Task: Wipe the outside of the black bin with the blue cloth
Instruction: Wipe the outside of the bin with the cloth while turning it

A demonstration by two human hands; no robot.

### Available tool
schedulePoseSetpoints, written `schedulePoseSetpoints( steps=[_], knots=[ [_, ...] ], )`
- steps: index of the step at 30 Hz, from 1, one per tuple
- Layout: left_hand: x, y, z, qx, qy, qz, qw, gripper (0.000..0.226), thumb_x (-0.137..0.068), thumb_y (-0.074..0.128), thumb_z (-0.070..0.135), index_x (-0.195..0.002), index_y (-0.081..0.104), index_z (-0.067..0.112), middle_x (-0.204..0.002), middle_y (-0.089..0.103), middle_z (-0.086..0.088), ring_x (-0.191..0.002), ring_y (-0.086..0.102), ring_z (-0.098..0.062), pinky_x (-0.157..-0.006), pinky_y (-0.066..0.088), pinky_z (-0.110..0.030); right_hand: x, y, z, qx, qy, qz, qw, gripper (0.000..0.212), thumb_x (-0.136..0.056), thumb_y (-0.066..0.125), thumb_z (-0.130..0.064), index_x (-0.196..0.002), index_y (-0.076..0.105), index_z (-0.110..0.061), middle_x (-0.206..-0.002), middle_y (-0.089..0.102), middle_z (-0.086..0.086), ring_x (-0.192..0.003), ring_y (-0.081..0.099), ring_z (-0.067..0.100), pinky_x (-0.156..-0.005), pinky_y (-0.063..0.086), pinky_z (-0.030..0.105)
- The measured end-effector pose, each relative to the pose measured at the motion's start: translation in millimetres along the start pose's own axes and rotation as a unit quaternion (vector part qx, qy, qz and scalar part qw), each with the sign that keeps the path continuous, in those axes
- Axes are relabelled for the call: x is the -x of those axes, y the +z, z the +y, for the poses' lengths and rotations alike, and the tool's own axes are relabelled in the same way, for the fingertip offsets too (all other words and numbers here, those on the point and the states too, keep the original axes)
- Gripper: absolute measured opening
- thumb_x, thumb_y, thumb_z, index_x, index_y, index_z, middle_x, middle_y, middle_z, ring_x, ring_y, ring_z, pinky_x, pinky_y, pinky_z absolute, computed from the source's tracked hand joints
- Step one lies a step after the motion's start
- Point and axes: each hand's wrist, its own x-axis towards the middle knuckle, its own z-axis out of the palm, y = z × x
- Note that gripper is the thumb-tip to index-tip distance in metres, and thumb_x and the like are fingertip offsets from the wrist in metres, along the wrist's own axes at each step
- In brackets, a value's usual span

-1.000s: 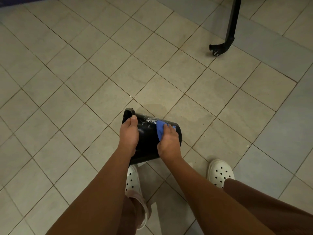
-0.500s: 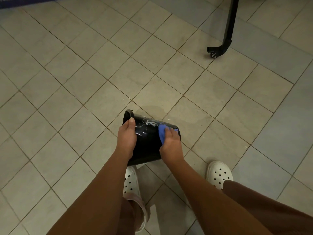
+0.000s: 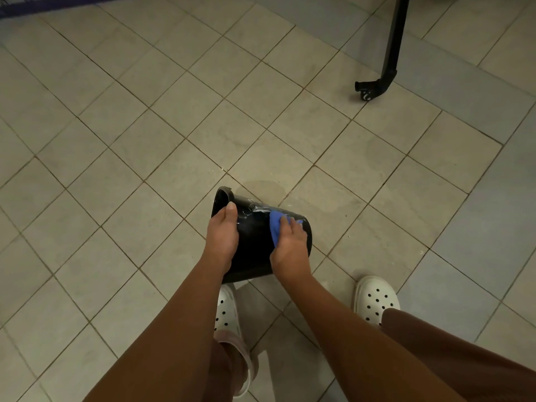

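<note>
view: head, looking down past both forearms at the floor
black bin (image 3: 255, 248): tipped on its side, held between both hands, just ahead of the feet; open mouth points left and away, base points right; cannot tell if it touches the floor
white streaks (image 3: 258, 210): wet-looking smears on the bin's glossy upper side, between the two hands
left hand (image 3: 223, 236): at the bin's mouth end; thumb lies flat along the top just short of the rim, fingers wrap over the far-left side and are out of sight; gripping the bin
right hand (image 3: 290, 248): at the bin's base end; fingers close together, bent over the blue cloth (image 3: 275, 224), pressing it onto the bin's upper wall
blue cloth: bunched under the right fingers, touching the bin; one fold sticks out on the mouth side, next to the streaks
hands: apart, bare black wall between them
floor (image 3: 145, 140): beige square tiles running diagonally; darker damp-looking patch (image 3: 290, 192) just beyond the bin
grey tiles (image 3: 493, 227): band to the right of the bin
left clog (image 3: 226, 311): white, holed, directly nearside of the bin, partly under the left forearm
right clog (image 3: 375, 297): white, holed, nearside and right of the bin, well apart from it
trouser leg (image 3: 464, 349): brown, covers the back of the right clog
black stand leg (image 3: 390, 62): far beyond the bin, to the right; bent foot with a small caster (image 3: 366, 95) on the floor
purple strip (image 3: 43, 7): far beyond the bin, at the top left edge
</note>
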Motion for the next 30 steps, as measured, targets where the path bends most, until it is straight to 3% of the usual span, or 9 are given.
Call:
schedulePoseSetpoints(
  steps=[3,6,10,14,16,19,22,26,30],
  knots=[
    [-1.0,-0.3,1.5,0.020,-0.015,0.006,1.000,0.040,-0.106,0.037,0.041,-0.118,0.064,0.015,-0.113,0.069,-0.011,-0.109,0.064,-0.030,-0.094,0.051,-0.043,20.4,13.4,0.1,0.002,-0.130,0.012,0.991,0.069,-0.088,0.051,0.000,-0.147,0.017,-0.011,-0.155,0.014,0.013,-0.144,0.002,0.031,-0.118,0.006,0.043],
    [-1.9,-3.2,0.0,0.015,-0.020,-0.006,1.000,0.040,-0.106,0.035,0.041,-0.115,0.066,0.017,-0.112,0.070,-0.011,-0.107,0.066,-0.029,-0.099,0.050,-0.048,15.5,13.0,-3.8,0.012,-0.174,-0.005,0.985,0.070,-0.088,0.051,-0.002,-0.148,0.017,-0.015,-0.156,0.011,0.009,-0.144,-0.003,0.028,-0.117,0.000,0.038],
    [-2.2,-4.2,0.9,0.028,-0.031,-0.006,0.999,0.039,-0.107,0.034,0.039,-0.108,0.067,0.018,-0.107,0.071,-0.012,-0.103,0.067,-0.031,-0.094,0.053,-0.046,-5.3,-1.6,-14.8,0.029,-0.124,-0.029,0.991,0.071,-0.087,0.053,-0.003,-0.147,0.018,-0.017,-0.155,0.015,0.004,-0.144,0.003,0.023,-0.117,0.003,0.033],
    [-2.4,-2.0,2.8,0.037,-0.049,-0.005,0.998,0.041,-0.106,0.036,0.041,-0.107,0.068,0.015,-0.107,0.071,-0.014,-0.100,0.067,-0.032,-0.093,0.053,-0.047,-5.3,-1.9,-19.4,0.023,-0.058,-0.012,0.998,0.073,-0.086,0.056,-0.006,-0.147,0.017,-0.014,-0.153,0.019,0.006,-0.143,0.007,0.025,-0.119,0.009,0.038],
    [-4.1,-3.1,2.7,0.049,-0.072,-0.004,0.996,0.042,-0.105,0.038,0.043,-0.109,0.069,0.014,-0.107,0.072,-0.015,-0.101,0.068,-0.033,-0.094,0.053,-0.050,4.1,5.0,-13.8,0.049,-0.083,0.018,0.995,0.074,-0.084,0.058,-0.009,-0.146,0.019,-0.013,-0.152,0.021,0.010,-0.142,0.005,0.031,-0.117,0.014,0.048],
    [-4.9,-2.9,1.6,0.079,-0.102,-0.010,0.992,0.046,-0.104,0.039,0.043,-0.111,0.070,0.010,-0.103,0.074,-0.017,-0.097,0.070,-0.034,-0.090,0.056,-0.048,18.2,17.7,-3.7,0.027,-0.180,0.069,0.981,0.067,-0.079,0.064,-0.004,-0.140,0.035,-0.006,-0.144,0.030,0.016,-0.137,0.017,0.036,-0.108,0.029,0.057],
    [-5.7,-4.3,-2.5,0.087,-0.107,-0.020,0.990,0.048,-0.105,0.039,0.042,-0.114,0.070,0.007,-0.105,0.074,-0.018,-0.099,0.071,-0.034,-0.091,0.056,-0.047,17.8,21.6,-1.8,-0.032,-0.238,0.060,0.969,0.065,-0.077,0.064,0.003,-0.137,0.040,-0.005,-0.141,0.037,0.012,-0.133,0.033,0.031,-0.107,0.036,0.050],
    [-5.8,-4.6,-1.6,0.083,-0.109,-0.023,0.990,0.048,-0.105,0.039,0.044,-0.119,0.068,0.009,-0.107,0.074,-0.018,-0.101,0.070,-0.034,-0.091,0.056,-0.047,3.0,13.0,-3.2,-0.049,-0.248,0.045,0.966,0.061,-0.080,0.058,0.007,-0.137,0.043,-0.008,-0.143,0.042,0.011,-0.138,0.030,0.028,-0.113,0.026,0.049],
    [-7.0,-2.1,2.6,0.076,-0.107,-0.023,0.991,0.048,-0.105,0.039,0.044,-0.116,0.069,0.008,-0.107,0.073,-0.019,-0.099,0.070,-0.035,-0.083,0.056,-0.043,-2.4,6.8,-15.1,-0.101,-0.144,0.064,0.982,0.055,-0.087,0.053,0.003,-0.139,0.040,-0.011,-0.143,0.042,0.008,-0.136,0.034,0.023,-0.116,0.021,0.033]
  ],
)
